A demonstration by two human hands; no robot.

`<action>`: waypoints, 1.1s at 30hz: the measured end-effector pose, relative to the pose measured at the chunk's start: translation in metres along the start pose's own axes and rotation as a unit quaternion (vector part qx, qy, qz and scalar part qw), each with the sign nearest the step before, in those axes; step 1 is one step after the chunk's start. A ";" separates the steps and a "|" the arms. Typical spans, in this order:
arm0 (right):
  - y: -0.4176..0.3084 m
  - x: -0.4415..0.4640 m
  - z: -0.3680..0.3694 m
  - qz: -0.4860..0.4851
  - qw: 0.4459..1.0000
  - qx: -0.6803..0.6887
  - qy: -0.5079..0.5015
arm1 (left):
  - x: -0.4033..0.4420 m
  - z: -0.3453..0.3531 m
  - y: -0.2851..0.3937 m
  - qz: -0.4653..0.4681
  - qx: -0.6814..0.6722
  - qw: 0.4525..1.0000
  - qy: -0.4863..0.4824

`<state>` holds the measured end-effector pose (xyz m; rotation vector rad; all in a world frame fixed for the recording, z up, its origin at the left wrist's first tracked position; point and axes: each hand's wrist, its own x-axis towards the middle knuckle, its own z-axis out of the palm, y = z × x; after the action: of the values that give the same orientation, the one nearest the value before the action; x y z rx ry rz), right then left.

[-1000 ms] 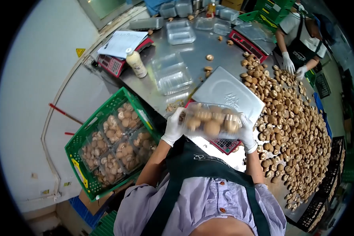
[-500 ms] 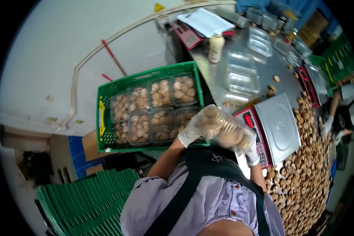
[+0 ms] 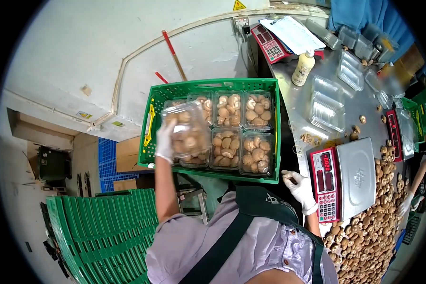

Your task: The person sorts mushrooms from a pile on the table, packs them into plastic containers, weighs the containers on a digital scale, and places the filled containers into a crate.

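My left hand, in a white glove, grips a clear plastic box of mushrooms by its left side. That box is tilted and a little blurred, above the left end of a green crate. Beneath and beside it in the crate stand several similar boxes of mushrooms in two rows. My right hand, also gloved, is off the crate's lower right corner, just left of a red weighing scale. Its fingers are loosely bent and apart, with nothing visible in them.
A large heap of loose mushrooms covers the near right of the metal table. Empty plastic trays, a bottle and a clipboard lie farther back. Green crates are stacked at lower left. A co-worker's gloved hand is at far right.
The mushroom box has gone from between both hands, beside the scale, to over the crate's left end in my left hand alone. My right hand has let go. The view has shifted.
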<state>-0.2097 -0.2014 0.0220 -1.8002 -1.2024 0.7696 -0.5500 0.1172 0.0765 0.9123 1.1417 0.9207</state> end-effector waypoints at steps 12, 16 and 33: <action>-0.002 -0.011 -0.018 0.122 0.990 0.052 0.036 | 0.101 -0.126 -0.074 0.061 0.596 0.758 0.258; -0.002 -0.019 -0.023 0.115 0.992 0.010 0.054 | 0.106 -0.022 -0.086 0.338 0.546 0.738 0.207; 0.032 -0.138 -0.033 0.224 0.931 -0.027 0.288 | 0.038 0.461 -0.166 0.524 0.489 0.509 -0.477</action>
<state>-0.2180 -0.3462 0.0155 -2.1737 -0.4345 0.3928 -0.0724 0.0419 -0.0110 2.7934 -0.1887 0.3108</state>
